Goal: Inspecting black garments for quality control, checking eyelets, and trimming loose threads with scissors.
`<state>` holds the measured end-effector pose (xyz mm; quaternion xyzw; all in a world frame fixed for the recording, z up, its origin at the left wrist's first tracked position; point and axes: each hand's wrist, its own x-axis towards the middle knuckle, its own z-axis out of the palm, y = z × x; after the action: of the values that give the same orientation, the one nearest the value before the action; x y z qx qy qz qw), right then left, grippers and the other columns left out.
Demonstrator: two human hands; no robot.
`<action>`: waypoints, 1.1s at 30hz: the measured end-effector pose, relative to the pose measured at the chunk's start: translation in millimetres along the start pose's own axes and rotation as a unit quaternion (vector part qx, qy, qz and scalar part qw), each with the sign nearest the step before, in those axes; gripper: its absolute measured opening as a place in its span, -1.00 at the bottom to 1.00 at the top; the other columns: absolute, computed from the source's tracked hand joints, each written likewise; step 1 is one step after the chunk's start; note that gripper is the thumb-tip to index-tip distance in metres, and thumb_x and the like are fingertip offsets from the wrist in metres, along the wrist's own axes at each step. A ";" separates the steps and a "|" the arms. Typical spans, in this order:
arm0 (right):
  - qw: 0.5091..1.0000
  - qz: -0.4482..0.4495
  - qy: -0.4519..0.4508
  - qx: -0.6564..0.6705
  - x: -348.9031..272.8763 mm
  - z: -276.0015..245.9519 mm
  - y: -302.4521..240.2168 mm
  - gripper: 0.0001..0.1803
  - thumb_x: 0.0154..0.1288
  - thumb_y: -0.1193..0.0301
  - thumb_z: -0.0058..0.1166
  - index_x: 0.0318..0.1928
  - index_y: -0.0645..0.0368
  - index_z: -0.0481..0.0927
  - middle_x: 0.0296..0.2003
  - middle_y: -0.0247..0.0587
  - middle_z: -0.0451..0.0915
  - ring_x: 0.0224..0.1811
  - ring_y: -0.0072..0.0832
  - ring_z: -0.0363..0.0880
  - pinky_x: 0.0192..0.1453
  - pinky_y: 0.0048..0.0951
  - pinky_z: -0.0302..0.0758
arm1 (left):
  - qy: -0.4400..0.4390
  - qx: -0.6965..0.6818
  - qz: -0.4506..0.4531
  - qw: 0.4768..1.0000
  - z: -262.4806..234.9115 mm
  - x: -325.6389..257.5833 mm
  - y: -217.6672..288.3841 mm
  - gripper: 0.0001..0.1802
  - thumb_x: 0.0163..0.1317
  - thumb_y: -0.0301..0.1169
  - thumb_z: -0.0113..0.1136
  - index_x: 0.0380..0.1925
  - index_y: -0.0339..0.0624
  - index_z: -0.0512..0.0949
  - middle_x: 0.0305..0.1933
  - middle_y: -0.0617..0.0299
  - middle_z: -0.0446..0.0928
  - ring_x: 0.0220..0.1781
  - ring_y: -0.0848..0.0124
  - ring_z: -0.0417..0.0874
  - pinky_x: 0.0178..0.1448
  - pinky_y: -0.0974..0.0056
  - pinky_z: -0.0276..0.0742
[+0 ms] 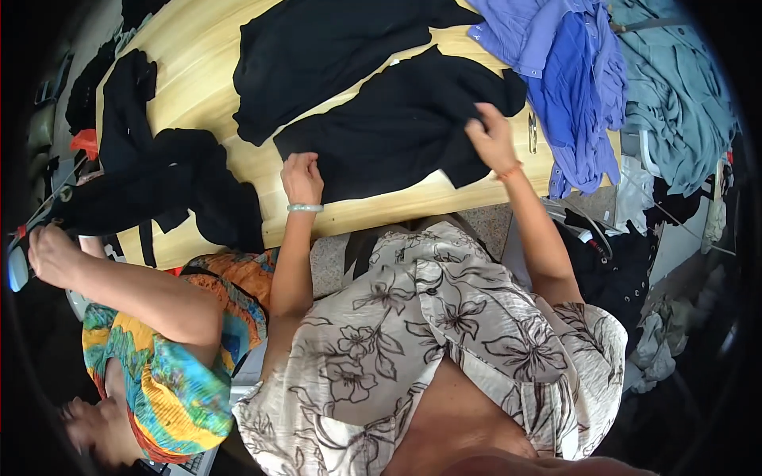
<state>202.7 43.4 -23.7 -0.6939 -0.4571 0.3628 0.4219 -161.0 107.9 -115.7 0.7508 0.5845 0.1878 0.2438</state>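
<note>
Pinching the near edge of a black garment point(397, 127), the left hand point(302, 178) has its fingers curled shut; the right hand point(493, 140) grips its right side. It lies flat on the wooden table point(198, 71), beside blue shirts point(567, 79).

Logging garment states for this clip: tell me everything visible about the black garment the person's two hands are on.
The black garment is a plain, dark, soft-looking fabric piece, spread mostly flat on the light wooden table, with a sleeve-like part reaching toward the upper right. Its near edge lies close to the table's front edge. The left hand presses its lower left edge; the right hand pinches a fold on its right side, where the cloth bunches. A second black garment lies just beyond it. No seams or buttons can be made out.
</note>
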 end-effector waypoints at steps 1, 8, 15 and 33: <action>0.998 0.049 -0.003 0.034 -14.8 -25.9 7.4 -0.74 0.24 0.55 -0.02 -0.05 0.35 0.44 -0.34 -0.36 0.53 -0.34 -0.68 0.45 -0.26 -0.63 0.42 | -0.006 -0.007 -0.002 1.000 -9.1 -10.7 12.8 -0.83 -0.02 -0.61 0.17 -0.39 -0.14 0.59 -0.37 0.16 0.51 -0.22 0.11 0.52 -0.14 0.05 0.40; 0.992 0.086 -0.023 0.091 -51.0 -84.6 -11.0 -0.77 0.30 0.56 -0.07 -0.04 0.31 0.46 -0.26 -0.43 0.53 -0.26 -0.76 0.43 -0.18 -0.69 0.37 | 0.016 -0.075 -0.012 0.997 5.7 -54.0 57.4 -0.31 -0.12 -0.54 0.35 0.11 -0.20 0.37 0.06 -0.13 0.34 0.13 -0.07 0.33 0.25 0.01 0.26; 0.981 0.012 -0.130 0.144 -22.6 -97.9 -59.7 -0.73 0.33 0.53 -0.07 0.03 0.29 0.43 -0.18 -0.43 0.53 -0.18 -0.77 0.43 -0.11 -0.67 0.40 | 0.013 0.045 -0.004 0.999 12.8 -20.3 78.3 -0.39 -0.26 -0.65 0.27 -0.07 -0.02 0.50 -0.04 0.11 0.45 0.12 0.05 0.38 0.22 0.00 0.23; 0.961 0.148 0.070 0.222 105.6 -137.0 -16.5 -0.87 0.20 0.34 0.22 -0.31 0.09 0.58 -0.47 -0.42 0.61 -0.58 -0.65 0.55 -0.65 -0.63 0.32 | 0.110 -0.267 -0.082 0.954 -25.0 1.8 15.6 -0.76 -0.05 -0.57 0.30 -0.32 -0.32 0.51 -0.34 0.14 0.57 -0.26 0.38 0.61 -0.06 0.35 0.50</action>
<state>352.8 111.7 31.2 -0.6664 -0.2260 0.4641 0.5380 -162.5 110.2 -86.3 0.5822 0.5962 0.3979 0.3838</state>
